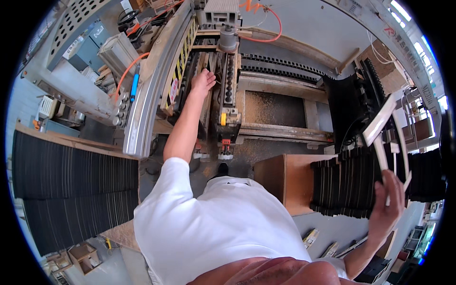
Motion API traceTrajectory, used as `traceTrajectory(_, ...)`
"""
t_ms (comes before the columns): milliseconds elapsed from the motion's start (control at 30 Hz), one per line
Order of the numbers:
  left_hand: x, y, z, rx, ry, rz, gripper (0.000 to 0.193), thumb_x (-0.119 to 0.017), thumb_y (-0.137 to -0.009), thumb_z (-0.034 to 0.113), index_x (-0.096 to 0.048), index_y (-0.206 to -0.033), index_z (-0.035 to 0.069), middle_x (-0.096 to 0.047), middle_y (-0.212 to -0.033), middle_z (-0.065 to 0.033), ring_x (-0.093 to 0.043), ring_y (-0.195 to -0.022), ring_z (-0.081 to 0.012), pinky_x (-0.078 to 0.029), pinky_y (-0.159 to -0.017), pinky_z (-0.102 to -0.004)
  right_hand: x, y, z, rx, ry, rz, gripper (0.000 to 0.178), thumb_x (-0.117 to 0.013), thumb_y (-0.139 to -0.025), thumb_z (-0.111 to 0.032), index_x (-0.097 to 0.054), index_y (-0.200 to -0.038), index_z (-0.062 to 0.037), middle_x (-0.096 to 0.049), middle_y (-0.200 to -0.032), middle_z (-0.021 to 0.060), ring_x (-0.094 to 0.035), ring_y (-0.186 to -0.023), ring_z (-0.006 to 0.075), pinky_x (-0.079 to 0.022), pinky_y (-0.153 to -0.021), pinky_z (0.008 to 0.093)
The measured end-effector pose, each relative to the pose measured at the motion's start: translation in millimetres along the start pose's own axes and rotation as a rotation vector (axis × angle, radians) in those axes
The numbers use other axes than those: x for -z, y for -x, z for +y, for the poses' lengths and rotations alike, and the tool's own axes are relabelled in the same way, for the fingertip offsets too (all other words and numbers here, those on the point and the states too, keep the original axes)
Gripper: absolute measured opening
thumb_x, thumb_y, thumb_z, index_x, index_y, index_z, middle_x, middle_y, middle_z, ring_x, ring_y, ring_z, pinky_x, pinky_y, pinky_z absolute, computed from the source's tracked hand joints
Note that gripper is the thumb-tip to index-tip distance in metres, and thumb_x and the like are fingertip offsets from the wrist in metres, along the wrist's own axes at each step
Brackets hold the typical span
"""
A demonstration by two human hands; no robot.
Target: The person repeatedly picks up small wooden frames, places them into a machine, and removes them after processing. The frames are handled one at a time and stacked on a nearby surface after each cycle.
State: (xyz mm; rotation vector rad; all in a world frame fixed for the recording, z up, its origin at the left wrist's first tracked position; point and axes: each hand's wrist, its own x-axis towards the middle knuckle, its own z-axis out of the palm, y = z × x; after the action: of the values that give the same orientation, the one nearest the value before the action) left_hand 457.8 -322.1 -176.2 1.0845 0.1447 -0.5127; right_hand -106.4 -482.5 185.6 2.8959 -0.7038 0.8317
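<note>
My left hand (203,81) reaches forward over the long machine bed, beside its row of dark round parts (229,80). The fingers are bent and close together; what they grip, if anything, is too small to make out. Out to the right, my right hand (388,202) is closed around a pale wooden frame (381,154). That frame has a broad end piece at the top, a straight strip and a longer, slightly curved strip. It is held up in front of a stack of black-edged boards (344,185), tilted.
A metal beam (142,126) with a blue pen-like tool (135,87) runs along the left. Dark boards (76,166) are stacked at far left. Sawdust (263,109) lies within the machine frame. A brown wooden box (299,183) stands right of my body.
</note>
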Motion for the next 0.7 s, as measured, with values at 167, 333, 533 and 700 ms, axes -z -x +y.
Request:
traceTrajectory(167, -16, -110, 9, 0.026, 0.022, 0.11, 0.054, -0.056, -0.092, 0.044, -0.048, -0.124, 0.001, -0.058, -0.115, -0.0157, -0.059, -0.105, -0.03, -0.049, -0.088, -0.0468, -33, -29, -45, -0.042, -0.145, -0.064, 0.028, -0.067, -0.074, 0.008, -0.066, -0.102, 0.0, -0.065, -0.099, 0.0141, -0.062, -0.09, 0.0294, -0.049, -0.079, 0.036)
traceTrajectory(333, -37, -170, 9, 0.063, 0.155, 0.143, 0.066, -0.056, -0.089, 0.053, -0.043, -0.129, 0.002, -0.055, -0.111, -0.0153, -0.055, -0.099, -0.0314, -0.044, -0.094, -0.0496, -72, -56, -66, -0.062, -0.198, -0.133, 0.03, -0.068, -0.072, 0.008, -0.065, -0.101, 0.0, -0.066, -0.097, 0.0136, -0.062, -0.085, 0.0303, -0.049, -0.075, 0.0362)
traceTrajectory(533, -20, -227, 15, 0.006, 0.332, 0.181, 0.054, -0.059, -0.09, 0.046, -0.049, -0.12, 0.002, -0.055, -0.103, -0.0136, -0.057, -0.084, -0.0254, -0.052, -0.084, -0.0459, -127, -85, -73, -0.015, -0.314, -0.239, 0.029, -0.067, -0.073, 0.009, -0.066, -0.1, -0.0001, -0.066, -0.094, 0.0111, -0.062, -0.08, 0.0232, -0.049, -0.07, 0.0303)
traceTrajectory(700, -42, -170, 9, -0.003, 0.366, 0.265, 0.049, -0.062, -0.091, 0.034, -0.047, -0.122, 0.0, -0.052, -0.119, -0.0159, -0.056, -0.104, -0.0295, -0.055, -0.084, -0.0434, -200, -116, -82, 0.073, -0.421, -0.287, 0.029, -0.069, -0.073, 0.006, -0.066, -0.101, -0.0003, -0.066, -0.096, 0.0129, -0.062, -0.082, 0.0263, -0.05, -0.072, 0.0325)
